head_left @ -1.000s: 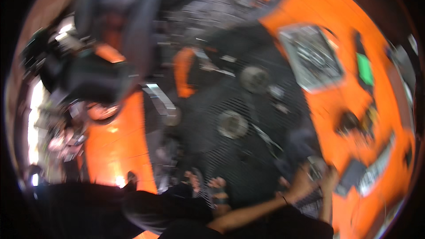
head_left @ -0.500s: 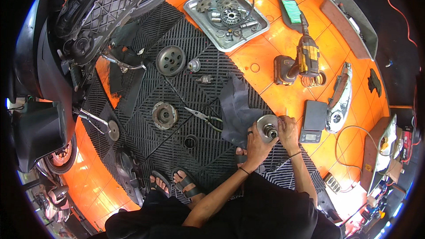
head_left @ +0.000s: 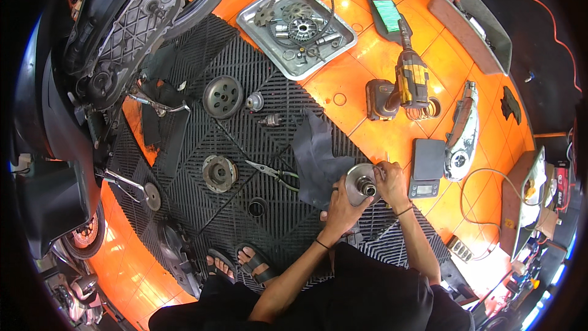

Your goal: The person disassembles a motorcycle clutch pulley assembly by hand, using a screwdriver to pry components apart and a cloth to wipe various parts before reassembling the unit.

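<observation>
Between my hands is a round silver metal part [head_left: 356, 178] with a protruding hollow hub. My left hand [head_left: 344, 213] grips it from the lower left, and my right hand [head_left: 393, 187] has its fingers round the right side. Just left of the part lies a dark grey cloth [head_left: 313, 150], with long-nosed pliers [head_left: 269, 170] beside it on the black slatted mat [head_left: 184, 196]. A grey and black digital scale [head_left: 427, 158] sits to the right of my right hand.
A scooter with open engine casing [head_left: 128, 37] fills the upper left. Around the mat are a metal tray [head_left: 248, 18] of parts, a yellow-black impact tool [head_left: 410, 79], a loose silver casing [head_left: 460, 141] and a grey bin [head_left: 441, 9]. Several round parts [head_left: 219, 173] lie on the mat.
The view has steadied from a blurred, differently angled one, then shifted slightly. The hands still grip the metal part, now a little lower and further left in view.
</observation>
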The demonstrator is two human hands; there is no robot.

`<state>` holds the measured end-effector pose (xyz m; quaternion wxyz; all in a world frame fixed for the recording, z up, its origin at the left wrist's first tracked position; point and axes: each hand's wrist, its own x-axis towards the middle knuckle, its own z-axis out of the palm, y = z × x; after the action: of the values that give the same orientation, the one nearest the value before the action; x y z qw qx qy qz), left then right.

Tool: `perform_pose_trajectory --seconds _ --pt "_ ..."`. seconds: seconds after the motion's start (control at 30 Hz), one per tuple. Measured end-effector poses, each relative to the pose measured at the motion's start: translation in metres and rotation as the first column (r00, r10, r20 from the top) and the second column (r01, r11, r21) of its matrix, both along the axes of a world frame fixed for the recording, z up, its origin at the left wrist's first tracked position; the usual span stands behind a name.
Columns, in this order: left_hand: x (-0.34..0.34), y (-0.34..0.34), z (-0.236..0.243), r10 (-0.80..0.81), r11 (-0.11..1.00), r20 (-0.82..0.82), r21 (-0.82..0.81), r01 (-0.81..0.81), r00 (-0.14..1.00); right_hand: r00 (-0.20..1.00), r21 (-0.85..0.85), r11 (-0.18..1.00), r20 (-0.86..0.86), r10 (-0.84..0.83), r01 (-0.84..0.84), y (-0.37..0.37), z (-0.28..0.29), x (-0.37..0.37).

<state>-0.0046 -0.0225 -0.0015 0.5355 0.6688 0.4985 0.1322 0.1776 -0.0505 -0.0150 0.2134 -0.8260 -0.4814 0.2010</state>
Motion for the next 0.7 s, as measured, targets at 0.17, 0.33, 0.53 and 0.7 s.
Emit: perform_pose_trajectory --seconds 0.17,0.33,0.53,0.7 --pt "0.003 -0.005 -0.013 0.037 0.999 -0.054 0.026 -0.036 0.998 1.0 0.019 1.0 0.01 -0.018 0.018 -0.001 0.001 -0.004" --pt "0.006 -0.001 -0.011 0.021 0.998 -0.041 -0.063 -0.024 0.999 0.999 0.038 0.999 -0.003 -0.033 0.033 -0.001 0.001 -0.003" --pt "0.011 0.002 -0.014 0.05 0.997 -0.005 -0.067 -0.05 0.999 0.999 0.045 0.999 0.029 0.025 -0.026 0.005 -0.006 0.001" --pt "0.006 -0.007 -0.02 0.044 0.995 0.177 0.078 -0.058 0.983 0.998 0.064 0.996 0.031 0.053 -0.055 -0.032 -0.039 0.012"
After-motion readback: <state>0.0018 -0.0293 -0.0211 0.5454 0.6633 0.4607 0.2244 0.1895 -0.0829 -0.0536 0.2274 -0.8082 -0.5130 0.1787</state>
